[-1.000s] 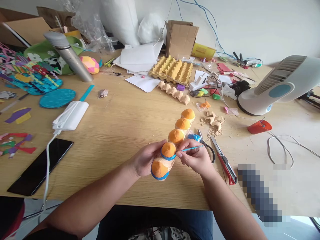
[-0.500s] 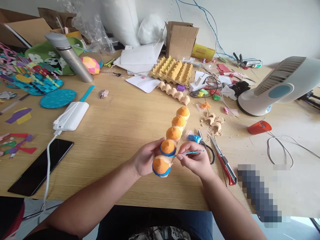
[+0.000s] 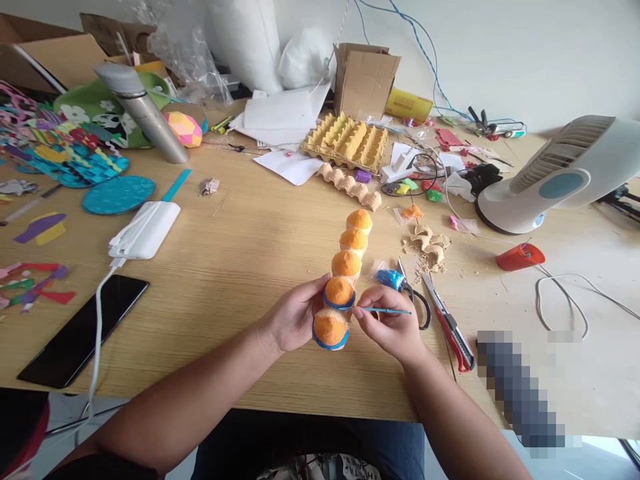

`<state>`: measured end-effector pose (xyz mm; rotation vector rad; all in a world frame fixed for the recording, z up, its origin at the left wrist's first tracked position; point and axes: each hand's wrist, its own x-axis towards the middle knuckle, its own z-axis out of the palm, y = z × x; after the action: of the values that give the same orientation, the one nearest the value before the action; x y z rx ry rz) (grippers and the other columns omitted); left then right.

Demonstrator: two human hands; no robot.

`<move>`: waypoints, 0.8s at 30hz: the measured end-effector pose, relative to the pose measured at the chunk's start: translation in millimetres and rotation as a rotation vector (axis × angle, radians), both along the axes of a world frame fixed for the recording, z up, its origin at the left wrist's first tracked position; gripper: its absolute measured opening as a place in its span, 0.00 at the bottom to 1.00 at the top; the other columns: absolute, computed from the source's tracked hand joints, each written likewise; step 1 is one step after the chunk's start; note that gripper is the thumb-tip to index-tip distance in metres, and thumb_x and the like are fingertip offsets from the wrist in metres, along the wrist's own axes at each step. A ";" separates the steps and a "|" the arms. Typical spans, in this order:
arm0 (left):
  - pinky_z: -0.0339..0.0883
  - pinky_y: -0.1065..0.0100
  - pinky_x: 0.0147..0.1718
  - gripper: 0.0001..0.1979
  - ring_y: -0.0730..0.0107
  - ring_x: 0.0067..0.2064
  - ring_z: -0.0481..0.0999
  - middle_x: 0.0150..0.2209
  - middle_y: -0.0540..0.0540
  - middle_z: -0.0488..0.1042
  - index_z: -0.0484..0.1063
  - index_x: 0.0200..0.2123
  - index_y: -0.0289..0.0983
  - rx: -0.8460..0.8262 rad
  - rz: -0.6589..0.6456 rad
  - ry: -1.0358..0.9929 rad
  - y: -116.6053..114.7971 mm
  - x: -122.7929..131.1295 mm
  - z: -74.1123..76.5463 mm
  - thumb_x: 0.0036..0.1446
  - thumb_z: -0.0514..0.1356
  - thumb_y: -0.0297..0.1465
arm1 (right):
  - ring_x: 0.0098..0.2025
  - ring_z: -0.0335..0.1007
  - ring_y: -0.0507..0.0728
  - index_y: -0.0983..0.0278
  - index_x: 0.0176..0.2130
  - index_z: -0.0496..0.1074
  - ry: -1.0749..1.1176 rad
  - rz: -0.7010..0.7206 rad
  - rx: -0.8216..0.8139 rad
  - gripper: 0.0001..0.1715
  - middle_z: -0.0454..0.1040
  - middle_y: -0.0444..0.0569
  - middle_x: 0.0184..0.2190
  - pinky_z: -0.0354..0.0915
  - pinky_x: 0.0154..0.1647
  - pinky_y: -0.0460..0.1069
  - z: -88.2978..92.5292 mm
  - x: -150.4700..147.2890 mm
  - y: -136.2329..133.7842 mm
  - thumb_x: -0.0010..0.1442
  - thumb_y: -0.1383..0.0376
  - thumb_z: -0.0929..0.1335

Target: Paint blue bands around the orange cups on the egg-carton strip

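A strip of egg-carton cups, each dome painted orange, is held above the wooden table. My left hand grips its near end from the left. Blue rings circle the two nearest domes. My right hand pinches a thin blue paintbrush, whose tip touches the blue ring of the second dome. A small blue paint pot lies just behind my right hand.
Scissors and a red utility knife lie right of my hands. A phone and white power bank are at left. Egg trays, cardboard scraps, an orange cap, a fan and cables fill the far side.
The carton strip has swung from a rightward slant to nearly straight away from me. The brush has stayed at the second dome's ring while both hands shifted slightly.
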<state>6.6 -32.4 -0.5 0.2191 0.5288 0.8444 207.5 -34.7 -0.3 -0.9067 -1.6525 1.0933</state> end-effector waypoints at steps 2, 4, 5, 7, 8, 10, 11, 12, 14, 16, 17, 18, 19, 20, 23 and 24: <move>0.78 0.69 0.43 0.10 0.66 0.40 0.85 0.40 0.43 0.86 0.83 0.43 0.35 0.018 -0.004 0.015 0.2 0.2 -1.5 0.69 0.65 0.35 | 0.22 0.65 0.51 0.59 0.32 0.74 -0.019 -0.002 0.009 0.16 0.75 0.44 0.23 0.63 0.20 0.47 -1.1 -0.4 0.7 0.67 0.54 0.76; 0.78 0.69 0.44 0.11 0.66 0.40 0.85 0.41 0.44 0.86 0.84 0.43 0.36 0.024 0.003 0.041 0.6 -0.1 -4.1 0.71 0.63 0.36 | 0.22 0.65 0.51 0.59 0.33 0.74 -0.026 -0.019 0.025 0.15 0.75 0.44 0.24 0.62 0.20 0.46 -2.4 -0.8 1.0 0.67 0.56 0.75; 0.78 0.69 0.45 0.13 0.67 0.41 0.85 0.40 0.45 0.85 0.84 0.43 0.37 0.025 0.007 0.056 0.7 -0.3 -5.6 0.73 0.61 0.37 | 0.22 0.66 0.50 0.59 0.33 0.74 -0.026 -0.025 0.036 0.14 0.75 0.44 0.24 0.62 0.20 0.46 -2.9 -0.9 0.9 0.67 0.57 0.75; 0.78 0.69 0.47 0.14 0.67 0.43 0.85 0.40 0.46 0.85 0.84 0.44 0.38 0.032 0.011 0.081 0.4 -0.9 -8.3 0.74 0.60 0.38 | 0.22 0.64 0.50 0.59 0.33 0.73 -0.028 -0.026 0.054 0.13 0.75 0.43 0.24 0.60 0.20 0.46 -3.0 -0.5 0.2 0.67 0.59 0.75; 0.77 0.69 0.47 0.14 0.66 0.43 0.85 0.40 0.46 0.85 0.84 0.44 0.38 0.039 0.010 0.086 0.1 -1.1 -9.3 0.74 0.60 0.38 | 0.21 0.64 0.50 0.59 0.32 0.73 -0.031 -0.019 0.061 0.13 0.74 0.43 0.23 0.60 0.20 0.46 -2.7 -0.2 -0.3 0.67 0.59 0.75; 0.77 0.69 0.47 0.13 0.66 0.44 0.85 0.41 0.46 0.85 0.84 0.45 0.38 0.051 0.008 0.082 -1.0 -1.2 -10.8 0.73 0.62 0.39 | 0.21 0.63 0.50 0.59 0.32 0.73 -0.039 0.000 0.077 0.14 0.74 0.43 0.22 0.60 0.20 0.47 -1.6 0.4 -1.2 0.67 0.58 0.75; 0.76 0.69 0.47 0.13 0.65 0.44 0.85 0.41 0.46 0.85 0.84 0.45 0.38 0.058 0.009 0.077 -1.6 -1.0 -11.4 0.72 0.62 0.39 | 0.21 0.63 0.51 0.59 0.32 0.73 -0.046 0.011 0.089 0.14 0.74 0.42 0.22 0.61 0.21 0.47 -1.1 0.5 -1.4 0.67 0.58 0.75; 0.76 0.68 0.47 0.13 0.64 0.44 0.85 0.41 0.45 0.86 0.84 0.44 0.37 0.063 0.010 0.070 -2.2 -0.8 -11.9 0.71 0.63 0.40 | 0.21 0.64 0.51 0.59 0.32 0.73 -0.054 0.019 0.108 0.14 0.74 0.42 0.22 0.61 0.21 0.47 -0.8 0.4 -1.5 0.67 0.59 0.75; 0.76 0.67 0.48 0.13 0.63 0.44 0.85 0.41 0.45 0.85 0.83 0.45 0.36 0.069 0.014 0.059 -2.8 -0.4 -13.6 0.71 0.64 0.39 | 0.21 0.65 0.51 0.59 0.33 0.72 -0.068 0.017 0.158 0.12 0.75 0.43 0.22 0.62 0.21 0.47 -0.9 -0.6 -1.1 0.68 0.61 0.74; 0.75 0.67 0.49 0.13 0.63 0.44 0.85 0.41 0.45 0.85 0.83 0.45 0.35 0.071 0.025 0.053 -2.7 -0.1 -15.9 0.70 0.65 0.39 | 0.21 0.65 0.50 0.59 0.33 0.72 -0.081 -0.004 0.215 0.11 0.75 0.42 0.22 0.62 0.21 0.47 -1.9 -2.0 -0.2 0.68 0.64 0.73; 0.75 0.67 0.48 0.13 0.64 0.44 0.85 0.41 0.46 0.85 0.83 0.45 0.35 0.068 0.034 0.052 -2.4 0.1 -17.2 0.70 0.65 0.39 | 0.20 0.65 0.50 0.59 0.33 0.72 -0.086 -0.014 0.238 0.10 0.75 0.42 0.22 0.61 0.20 0.47 -2.5 -2.6 0.2 0.68 0.65 0.73; 0.75 0.67 0.48 0.13 0.64 0.43 0.84 0.41 0.46 0.85 0.83 0.45 0.35 0.065 0.045 0.054 -2.1 0.2 -18.4 0.70 0.66 0.39 | 0.20 0.64 0.49 0.59 0.33 0.71 -0.091 -0.022 0.255 0.10 0.75 0.41 0.22 0.61 0.20 0.46 -2.9 -3.2 0.5 0.68 0.66 0.73; 0.75 0.68 0.47 0.13 0.65 0.43 0.84 0.42 0.46 0.85 0.83 0.45 0.36 0.062 0.056 0.059 -1.9 0.4 -19.3 0.69 0.66 0.39 | 0.20 0.64 0.49 0.59 0.33 0.71 -0.092 -0.025 0.267 0.11 0.74 0.41 0.22 0.60 0.20 0.46 -3.2 -3.4 0.7 0.68 0.67 0.73; 0.74 0.68 0.47 0.12 0.65 0.43 0.84 0.42 0.47 0.85 0.83 0.44 0.36 0.058 0.066 0.066 -1.8 0.7 -19.9 0.69 0.67 0.40 | 0.20 0.63 0.49 0.59 0.34 0.71 -0.087 -0.023 0.272 0.11 0.74 0.40 0.22 0.60 0.20 0.46 -3.3 -3.5 0.7 0.68 0.68 0.73; 0.74 0.67 0.45 0.13 0.65 0.42 0.83 0.40 0.47 0.84 0.83 0.41 0.36 0.053 0.082 0.094 -2.6 2.4 -18.7 0.67 0.68 0.41 | 0.21 0.64 0.49 0.59 0.34 0.70 -0.051 -0.006 0.271 0.11 0.74 0.40 0.23 0.60 0.20 0.45 -2.3 -2.4 0.4 0.68 0.68 0.72; 0.74 0.67 0.45 0.13 0.65 0.42 0.82 0.39 0.47 0.84 0.83 0.41 0.36 0.057 0.083 0.102 -3.1 3.2 -17.5 0.67 0.68 0.42 | 0.21 0.65 0.49 0.59 0.33 0.70 -0.042 0.001 0.266 0.11 0.74 0.40 0.23 0.60 0.20 0.45 -1.8 -1.9 0.3 0.68 0.68 0.72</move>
<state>9.7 -35.5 -18.0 0.2956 0.6132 0.9337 205.6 -34.5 -2.1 -0.7592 -1.7828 0.8341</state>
